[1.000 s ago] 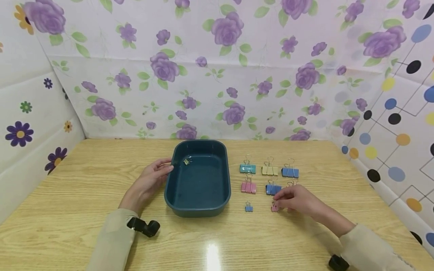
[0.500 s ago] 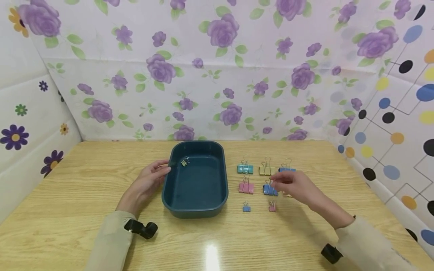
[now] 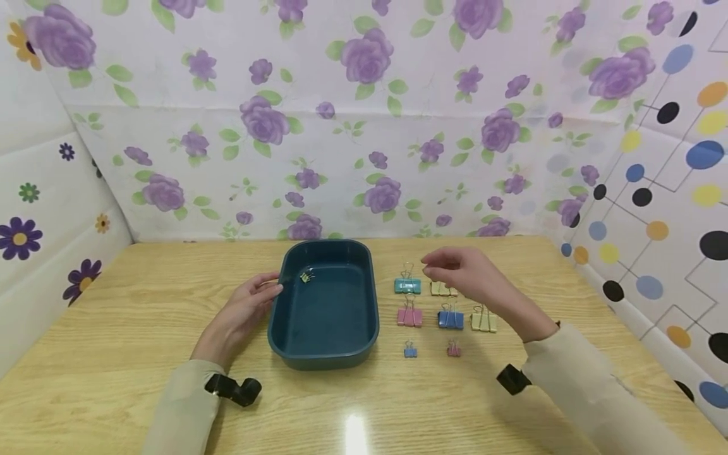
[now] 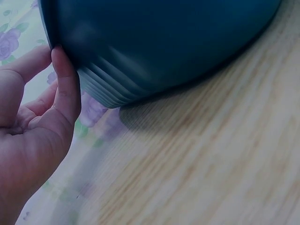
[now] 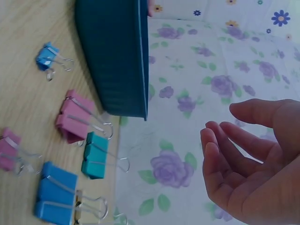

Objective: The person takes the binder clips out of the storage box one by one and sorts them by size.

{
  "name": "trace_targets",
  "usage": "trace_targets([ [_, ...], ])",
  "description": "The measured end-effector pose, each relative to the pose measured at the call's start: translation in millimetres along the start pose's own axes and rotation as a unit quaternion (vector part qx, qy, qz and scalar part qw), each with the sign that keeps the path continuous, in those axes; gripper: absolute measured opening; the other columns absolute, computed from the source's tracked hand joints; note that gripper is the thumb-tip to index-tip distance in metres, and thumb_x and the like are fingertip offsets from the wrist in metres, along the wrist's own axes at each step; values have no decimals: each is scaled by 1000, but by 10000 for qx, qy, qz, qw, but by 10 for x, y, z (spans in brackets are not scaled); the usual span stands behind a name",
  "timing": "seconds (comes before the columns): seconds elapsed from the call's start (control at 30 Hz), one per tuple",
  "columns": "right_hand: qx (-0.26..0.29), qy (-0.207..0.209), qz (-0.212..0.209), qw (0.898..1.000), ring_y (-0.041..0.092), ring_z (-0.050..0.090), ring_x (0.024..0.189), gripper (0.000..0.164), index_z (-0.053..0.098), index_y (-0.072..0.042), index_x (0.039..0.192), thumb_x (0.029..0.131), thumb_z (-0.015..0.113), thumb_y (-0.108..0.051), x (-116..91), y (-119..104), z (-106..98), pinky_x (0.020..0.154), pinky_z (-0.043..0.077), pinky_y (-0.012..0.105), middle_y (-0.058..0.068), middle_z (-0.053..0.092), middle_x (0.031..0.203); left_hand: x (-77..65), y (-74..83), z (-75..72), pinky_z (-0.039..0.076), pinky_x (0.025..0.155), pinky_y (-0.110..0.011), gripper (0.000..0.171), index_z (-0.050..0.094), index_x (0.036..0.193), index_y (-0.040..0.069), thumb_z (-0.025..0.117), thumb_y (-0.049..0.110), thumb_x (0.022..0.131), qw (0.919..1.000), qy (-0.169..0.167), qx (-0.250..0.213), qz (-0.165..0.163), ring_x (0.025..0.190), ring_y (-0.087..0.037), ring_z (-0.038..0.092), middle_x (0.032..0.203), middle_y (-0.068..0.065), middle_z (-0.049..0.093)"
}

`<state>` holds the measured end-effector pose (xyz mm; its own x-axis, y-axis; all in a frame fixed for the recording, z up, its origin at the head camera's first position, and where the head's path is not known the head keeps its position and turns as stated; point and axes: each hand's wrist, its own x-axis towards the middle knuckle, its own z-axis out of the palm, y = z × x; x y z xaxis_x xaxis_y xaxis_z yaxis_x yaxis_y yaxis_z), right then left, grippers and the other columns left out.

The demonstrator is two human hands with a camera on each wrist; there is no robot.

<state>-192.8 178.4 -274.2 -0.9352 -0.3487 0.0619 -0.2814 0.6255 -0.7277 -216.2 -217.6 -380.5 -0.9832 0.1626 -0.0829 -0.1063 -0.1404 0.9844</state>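
My left hand (image 3: 241, 313) pinches the left rim of a dark teal plastic bin (image 3: 323, 360); the left wrist view shows thumb and fingers at that rim. Inside the bin lies a small yellow binder clip (image 3: 306, 277). My right hand (image 3: 469, 278) is raised over the back row of binder clips, holding nothing. Its fingers are loosely curled, with the thumb apart in the right wrist view. Near it are a teal binder clip (image 3: 407, 286) and a yellow binder clip (image 3: 442, 289), partly covered. The back row's right end is hidden behind the hand.
In the middle row stand a pink binder clip (image 3: 409, 317), a blue one and a yellow binder clip (image 3: 484, 321). Nearer me are a small blue binder clip (image 3: 410, 350) and a small pink binder clip (image 3: 453, 349). Flowered sheeting (image 3: 341, 158) walls the wooden table's back.
My right hand has risen from beside the small pink binder clip and moved away from me, over the back row. The left hand stays on the bin's rim. The head view has shifted slightly.
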Motion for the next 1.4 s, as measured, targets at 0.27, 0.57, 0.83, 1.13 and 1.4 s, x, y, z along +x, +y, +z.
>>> trace_targets([
  [0.27,320,70,-101,9994,22,63,95,38,57,-12,134,97,60,-22,305,-281,121,78,53,39,10,66,115,-17,1,2,48,86,-20,54,30,141,-9,56,8,98,10000,7,-27,8,101,-10,59,112,-4,61],
  [0.57,427,-102,-138,9989,25,62,98,32,62,-8,126,97,60,-22,751,-533,385,81,53,36,9,66,116,-7,-8,7,48,87,-20,54,30,142,-8,57,10,98,10000,-49,-27,14,101,-10,59,111,-3,63],
  [0.83,901,-240,169,9955,32,61,105,32,61,-5,127,97,59,-15,1059,-708,655,86,52,43,15,64,121,-6,-13,7,49,86,-20,52,33,141,-7,57,8,98,9999,-71,-120,62,97,-9,60,107,-2,64],
  [1.13,1230,-323,515,9905,31,62,103,28,65,-2,120,96,62,-14,1324,-735,927,82,54,38,15,64,118,-9,-31,-10,49,86,-21,51,32,140,-9,56,7,98,9997,-132,-168,153,96,-9,61,105,-1,64],
  [1.4,1701,-248,818,9817,29,63,100,25,67,0,116,94,63,-12,1504,-699,1143,82,54,37,13,63,110,-2,-20,-4,48,86,-20,53,32,141,-8,58,9,98,9999,-69,-92,69,97,-8,60,108,-2,63],
])
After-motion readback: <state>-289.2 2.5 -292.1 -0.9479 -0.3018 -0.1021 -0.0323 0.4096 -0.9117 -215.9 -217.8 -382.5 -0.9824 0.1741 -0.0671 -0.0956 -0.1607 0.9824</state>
